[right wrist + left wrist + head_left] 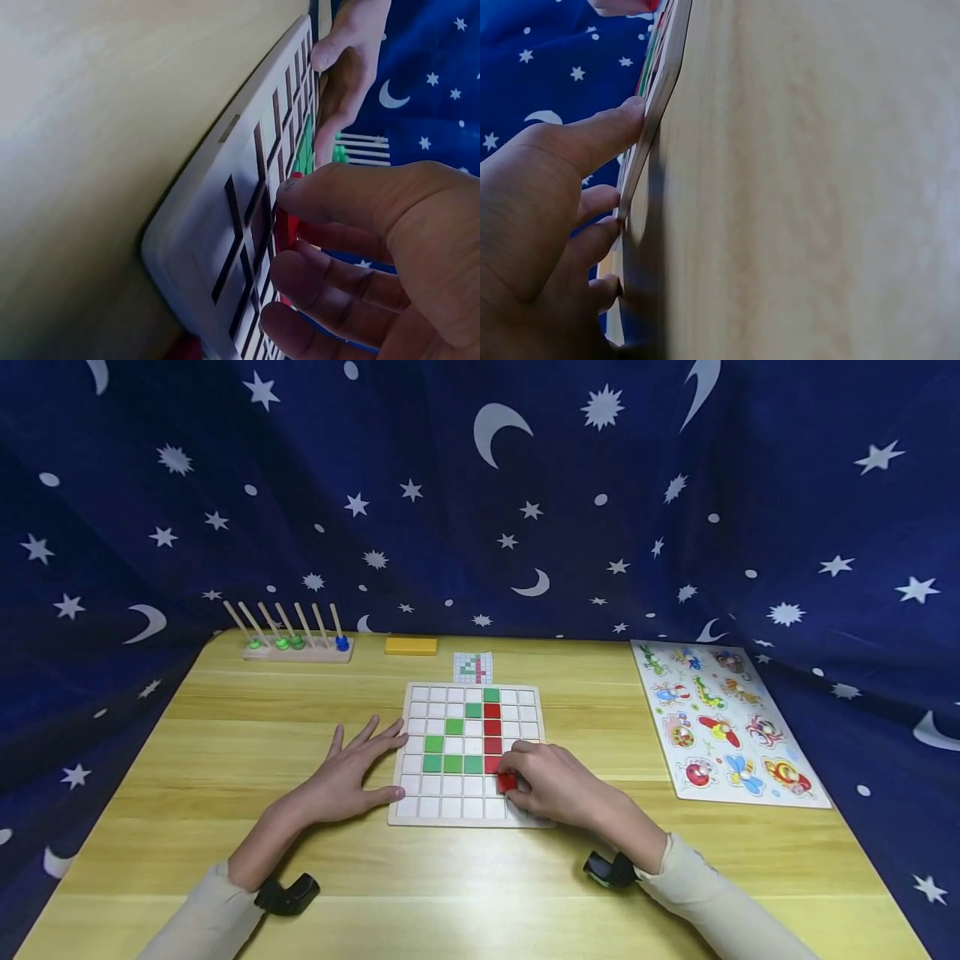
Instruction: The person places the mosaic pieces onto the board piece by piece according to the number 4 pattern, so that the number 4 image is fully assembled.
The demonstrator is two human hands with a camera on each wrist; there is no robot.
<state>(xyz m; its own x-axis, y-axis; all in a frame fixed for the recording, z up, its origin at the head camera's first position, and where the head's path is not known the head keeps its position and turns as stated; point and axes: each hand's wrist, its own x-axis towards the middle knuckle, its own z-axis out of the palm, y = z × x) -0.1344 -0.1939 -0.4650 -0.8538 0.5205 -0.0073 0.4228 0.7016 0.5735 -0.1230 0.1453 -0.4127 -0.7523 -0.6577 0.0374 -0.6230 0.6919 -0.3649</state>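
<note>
A white square grid board [472,790] in a pale wooden frame lies on the table, with green tiles [453,764] and a column of red tiles [492,727] set in its cells. My right hand [558,783] pinches a red tile [507,782] between thumb and fingers, just below that column. In the right wrist view this red tile [285,229] is tilted against the board, partly hidden by the fingers. My left hand [337,777] has its fingers spread, with thumb and fingertips touching the board's left edge [651,112].
Behind the board lies a small pattern card [472,667] showing a 4. A yellow block [411,647] and a peg rack [300,655] with beads stand at the back left. An insect puzzle board [720,727] lies to the right. A starry blue curtain [450,527] surrounds the table.
</note>
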